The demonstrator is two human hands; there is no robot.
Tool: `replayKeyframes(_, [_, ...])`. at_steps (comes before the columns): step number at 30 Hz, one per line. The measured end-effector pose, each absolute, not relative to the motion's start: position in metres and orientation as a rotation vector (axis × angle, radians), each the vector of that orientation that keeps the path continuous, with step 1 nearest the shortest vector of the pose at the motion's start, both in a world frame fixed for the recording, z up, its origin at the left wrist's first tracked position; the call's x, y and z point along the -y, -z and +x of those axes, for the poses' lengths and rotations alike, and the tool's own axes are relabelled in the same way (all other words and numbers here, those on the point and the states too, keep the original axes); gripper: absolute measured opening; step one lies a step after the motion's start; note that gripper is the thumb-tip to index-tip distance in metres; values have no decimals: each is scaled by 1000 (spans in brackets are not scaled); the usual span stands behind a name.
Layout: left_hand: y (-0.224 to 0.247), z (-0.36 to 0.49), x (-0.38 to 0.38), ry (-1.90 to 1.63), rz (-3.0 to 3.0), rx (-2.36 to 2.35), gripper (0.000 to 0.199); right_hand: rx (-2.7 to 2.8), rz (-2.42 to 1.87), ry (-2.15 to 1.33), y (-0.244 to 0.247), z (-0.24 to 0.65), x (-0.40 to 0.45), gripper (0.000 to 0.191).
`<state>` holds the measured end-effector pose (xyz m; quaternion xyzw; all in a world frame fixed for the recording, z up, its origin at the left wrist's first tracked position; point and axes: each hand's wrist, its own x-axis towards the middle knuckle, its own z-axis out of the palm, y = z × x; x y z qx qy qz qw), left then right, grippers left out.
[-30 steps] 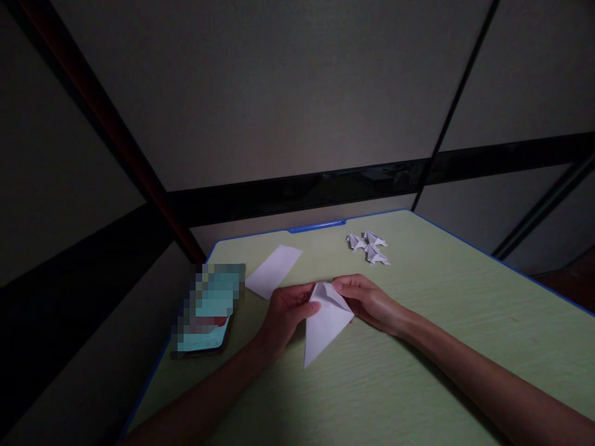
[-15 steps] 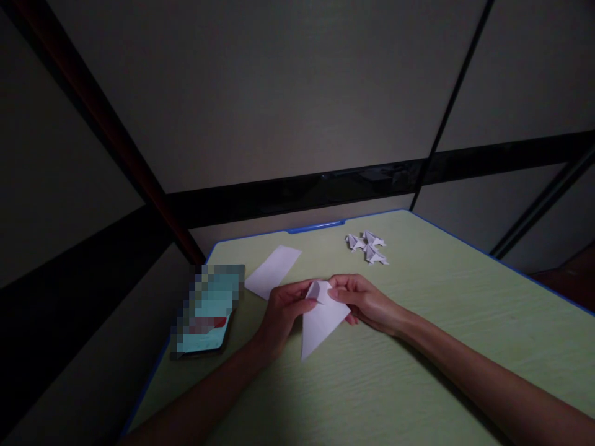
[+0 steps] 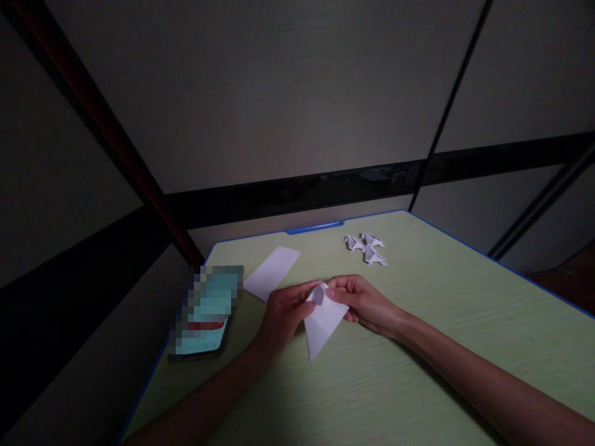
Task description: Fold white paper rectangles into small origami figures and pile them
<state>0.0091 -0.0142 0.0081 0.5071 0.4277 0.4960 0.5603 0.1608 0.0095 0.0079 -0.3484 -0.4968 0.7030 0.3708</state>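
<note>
Folded paper [image 3: 325, 325] was held over the counter [image 3: 455, 279].
It was pinched at opposite sides of its far end by the left hand [image 3: 287, 311] and the right hand [image 3: 363, 301]. It was judged light, pliant and easily creased; a flat pinch at the folded edges was preferred to the free tip.

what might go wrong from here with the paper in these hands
The curled flap at the top of the folded paper, between the thumbs of the left hand and right hand, could crease crooked if pressed down unevenly. The scene is dim, so edges may be hard to line up. The loose sheet lies just beyond the left hand, which might nudge it.
</note>
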Motion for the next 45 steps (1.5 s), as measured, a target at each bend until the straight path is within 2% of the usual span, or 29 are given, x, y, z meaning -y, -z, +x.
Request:
replayKeyframes(10, [-6,10,16,-1141,1360,-1125,38,1219,-872,-1923,-8,164,-12,14])
replayKeyframes(23, [-9,11,18,-1249,1855,-1213,27,1247,-937,-1839,-9,165,-13,15])
replayKeyframes(45, [-10,11,19,-1355,1889,-1311,24,1399,-969,-1811,-8,163,-12,11])
